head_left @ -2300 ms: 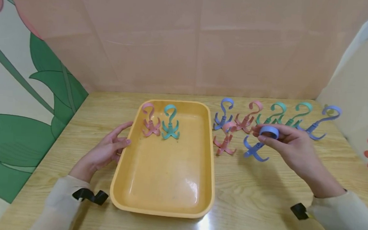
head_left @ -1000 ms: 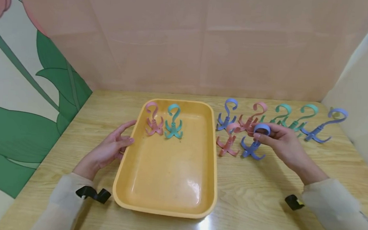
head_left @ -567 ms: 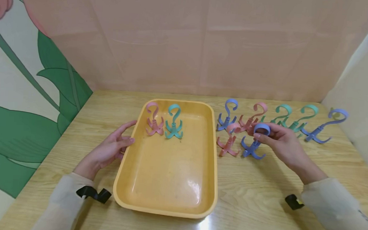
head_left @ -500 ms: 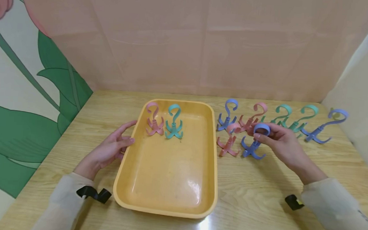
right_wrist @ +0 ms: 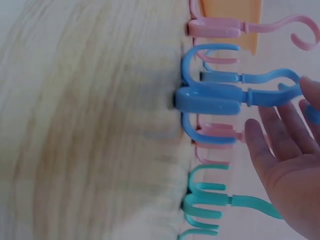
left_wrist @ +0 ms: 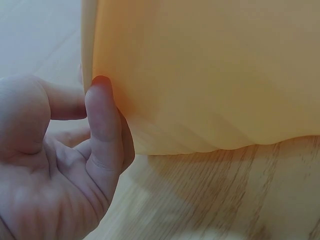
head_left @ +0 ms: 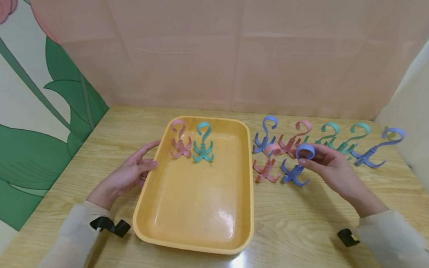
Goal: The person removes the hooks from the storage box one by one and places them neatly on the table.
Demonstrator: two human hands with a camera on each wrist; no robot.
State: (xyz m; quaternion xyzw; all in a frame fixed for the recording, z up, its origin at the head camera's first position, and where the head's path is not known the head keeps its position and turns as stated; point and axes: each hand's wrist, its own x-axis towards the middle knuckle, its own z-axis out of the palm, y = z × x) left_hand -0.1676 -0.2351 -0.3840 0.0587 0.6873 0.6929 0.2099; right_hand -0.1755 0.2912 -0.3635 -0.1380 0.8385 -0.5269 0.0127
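Observation:
My left hand (head_left: pixel 125 177) holds the yellow tray (head_left: pixel 251 218) by its left side. Thumb at the rim, the other fingers bend against its outer wall (left_wrist: pixel 210 75) in the left wrist view. On the table right of the tray stands a blue multi-prong hanging hook (head_left: pixel 294 174), upright on its spread prongs. My right hand (head_left: pixel 332 166) pinches its curved top lightly between thumb and index finger. The remaining fingers stretch loosely behind the hook (right_wrist: pixel 210 100) in the right wrist view. A pink hook (head_left: pixel 265 170) stands just to its left.
Inside the tray, a pink hook (head_left: pixel 181 146) and a green hook (head_left: pixel 203 149) stand side by side at the back. Behind my right hand runs a row of several hooks, from a blue one (head_left: pixel 264 143) to another blue one (head_left: pixel 369 155). A pink-draped wall (head_left: pixel 205 47) closes off the back.
The blue hook has shifted slightly left and stands still over the last second. My right thumb has just slid a little right and down on it. The left hand keeps its hold.

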